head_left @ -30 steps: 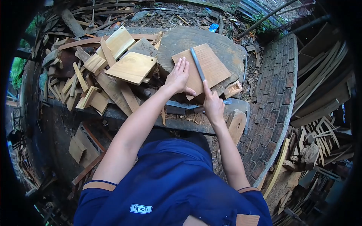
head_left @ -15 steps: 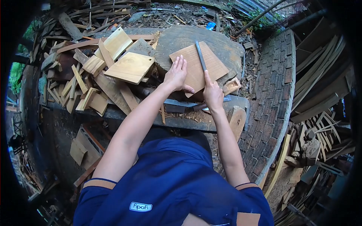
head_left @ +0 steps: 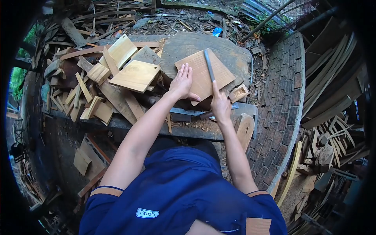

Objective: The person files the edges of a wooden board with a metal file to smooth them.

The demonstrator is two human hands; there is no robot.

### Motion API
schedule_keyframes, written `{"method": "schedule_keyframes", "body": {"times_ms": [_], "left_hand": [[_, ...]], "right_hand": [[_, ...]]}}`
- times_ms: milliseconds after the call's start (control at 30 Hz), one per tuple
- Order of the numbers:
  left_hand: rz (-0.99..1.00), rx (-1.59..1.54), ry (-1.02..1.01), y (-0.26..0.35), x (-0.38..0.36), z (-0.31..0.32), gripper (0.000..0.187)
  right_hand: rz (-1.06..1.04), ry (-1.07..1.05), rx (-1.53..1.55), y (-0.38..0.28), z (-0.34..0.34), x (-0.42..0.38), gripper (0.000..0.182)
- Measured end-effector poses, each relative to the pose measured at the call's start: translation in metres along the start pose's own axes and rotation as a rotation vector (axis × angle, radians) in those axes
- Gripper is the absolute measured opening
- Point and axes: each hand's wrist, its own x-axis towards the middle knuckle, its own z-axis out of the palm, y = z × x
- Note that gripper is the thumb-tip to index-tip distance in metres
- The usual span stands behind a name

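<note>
A square brown wooden board [head_left: 199, 76] lies turned at an angle on a large weathered wood block [head_left: 172, 51]. My left hand [head_left: 182, 83] rests on the board's left edge, fingers stretched out and thumb spread toward its lower corner. Closed round the handle end of a long, narrow metal file [head_left: 210, 66], my right hand [head_left: 221, 103] keeps its index finger pointing along the tool. The file lies across the board's face, its far end near the top corner. The handle is hidden in my palm.
Light wooden boards [head_left: 135, 76] and offcuts pile up on the bench at left. A saw blade [head_left: 182, 112] lies just below the board. Right of my right hand sits a small hollowed wooden piece [head_left: 238, 93], with a brick wall [head_left: 280, 98] beyond.
The file has turned slightly and its far end sits a little lower in view. The whole scene has shifted slightly with the camera. Both hands keep nearly the same pose.
</note>
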Motion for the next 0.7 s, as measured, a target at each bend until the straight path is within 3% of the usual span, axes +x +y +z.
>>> {"method": "schedule_keyframes", "body": {"times_ms": [100,200,333,467,567,700], "left_hand": [[0.006,-0.021,-0.001,0.001,-0.002,-0.002,0.143],[0.006,-0.026,0.01,-0.001,-0.002,-0.001,0.143],[0.013,0.015,0.0,-0.001,0.001,0.0,0.144],[-0.006,0.008,-0.026,0.001,0.0,-0.003,0.145],[0.007,-0.011,0.013,-0.002,-0.001,0.002,0.144],[0.004,-0.016,0.006,0.0,-0.001,0.0,0.144]], "right_hand": [[-0.055,-0.052,0.019,-0.002,-0.008,-0.037,0.059],[-0.071,-0.083,-0.03,0.005,-0.013,-0.022,0.058],[-0.051,0.049,-0.011,0.019,0.001,0.026,0.054],[-0.087,0.056,-0.017,0.013,-0.003,0.001,0.056],[0.008,-0.107,0.01,0.003,-0.02,-0.033,0.054],[-0.011,-0.049,-0.022,0.017,-0.013,0.002,0.052]]}}
